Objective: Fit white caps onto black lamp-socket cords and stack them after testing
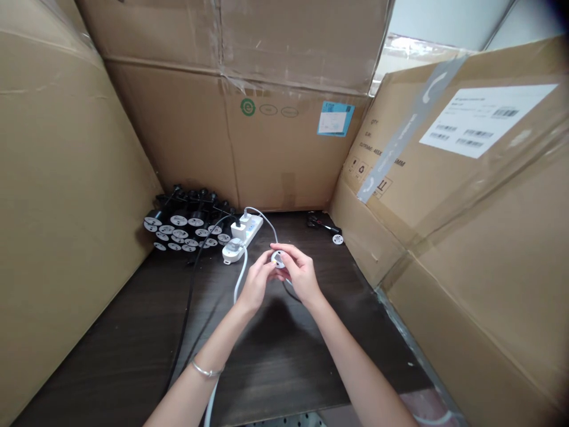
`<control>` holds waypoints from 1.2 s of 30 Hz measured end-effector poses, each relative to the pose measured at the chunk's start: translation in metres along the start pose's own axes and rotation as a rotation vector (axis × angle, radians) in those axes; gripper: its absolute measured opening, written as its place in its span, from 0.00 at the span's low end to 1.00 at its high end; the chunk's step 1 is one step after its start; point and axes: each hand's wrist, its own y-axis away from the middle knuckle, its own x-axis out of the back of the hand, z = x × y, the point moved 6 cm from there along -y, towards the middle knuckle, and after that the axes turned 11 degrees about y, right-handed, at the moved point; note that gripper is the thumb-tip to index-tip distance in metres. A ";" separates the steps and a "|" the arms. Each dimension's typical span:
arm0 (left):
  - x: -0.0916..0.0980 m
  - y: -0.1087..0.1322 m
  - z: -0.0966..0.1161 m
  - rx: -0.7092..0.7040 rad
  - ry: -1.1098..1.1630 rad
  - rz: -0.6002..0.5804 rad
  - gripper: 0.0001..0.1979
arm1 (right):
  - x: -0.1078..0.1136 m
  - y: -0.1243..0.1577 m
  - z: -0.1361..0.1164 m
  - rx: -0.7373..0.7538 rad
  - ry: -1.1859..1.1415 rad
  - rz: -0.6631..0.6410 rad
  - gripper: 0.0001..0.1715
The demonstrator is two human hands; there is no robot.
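Observation:
Between my two hands is a small round device whose white face (278,259) with dark marks is turned up toward the camera. My left hand (258,277) grips its left side, thumb near the edge of the face. On the other side, my right hand (300,271) holds it too, with the thumb at the face and fingers wrapped round behind. The rest of the device is hidden by my fingers. Just behind and left of my hands lies a white power strip (251,227) with plugs and cables in it.
A stack of black devices with round white ends (179,220) lies at the back left. One similar black device (326,227) lies at the back right. Large cardboard boxes (284,154) enclose the dark table (284,356) on three sides. Cables run along its left half.

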 end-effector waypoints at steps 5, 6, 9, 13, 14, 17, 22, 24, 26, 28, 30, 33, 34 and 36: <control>0.004 0.001 0.002 -0.062 -0.172 0.066 0.21 | 0.002 0.002 0.000 0.039 0.130 0.052 0.16; 0.004 0.002 0.004 -0.086 -0.237 0.076 0.21 | 0.003 0.002 0.001 0.019 0.171 0.079 0.17; 0.001 0.005 0.008 -0.153 -0.364 0.071 0.20 | 0.005 0.004 0.004 -0.013 0.317 0.132 0.19; 0.001 0.008 0.008 -0.159 -0.392 0.085 0.16 | 0.001 0.006 0.000 0.040 0.448 0.093 0.19; 0.001 0.008 0.006 -0.130 -0.388 0.081 0.15 | 0.000 0.006 -0.001 0.047 0.464 0.088 0.19; 0.002 0.008 0.000 -0.040 -0.362 0.048 0.14 | 0.002 0.009 -0.002 0.024 0.482 0.116 0.17; 0.005 0.011 0.003 -0.064 -0.379 0.129 0.15 | -0.001 0.012 -0.002 -0.006 0.518 0.095 0.14; 0.005 0.013 0.006 -0.093 -0.396 0.172 0.15 | -0.003 0.013 -0.003 0.003 0.572 0.079 0.15; 0.004 0.014 0.008 -0.111 -0.410 0.192 0.15 | -0.005 0.015 -0.003 0.001 0.609 0.080 0.15; 0.003 0.014 0.008 -0.112 -0.413 0.186 0.15 | -0.005 0.016 -0.004 0.008 0.620 0.094 0.16; 0.002 0.015 0.008 -0.108 -0.407 0.181 0.16 | -0.006 0.017 -0.006 0.036 0.625 0.108 0.16; 0.004 0.015 0.008 -0.110 -0.404 0.204 0.16 | -0.008 0.019 -0.009 0.080 0.625 0.114 0.16; 0.004 0.016 0.009 -0.113 -0.413 0.217 0.16 | -0.008 0.020 -0.009 0.087 0.626 0.118 0.16; 0.005 0.017 0.011 -0.129 -0.463 0.239 0.15 | -0.009 0.021 -0.009 0.088 0.632 0.129 0.16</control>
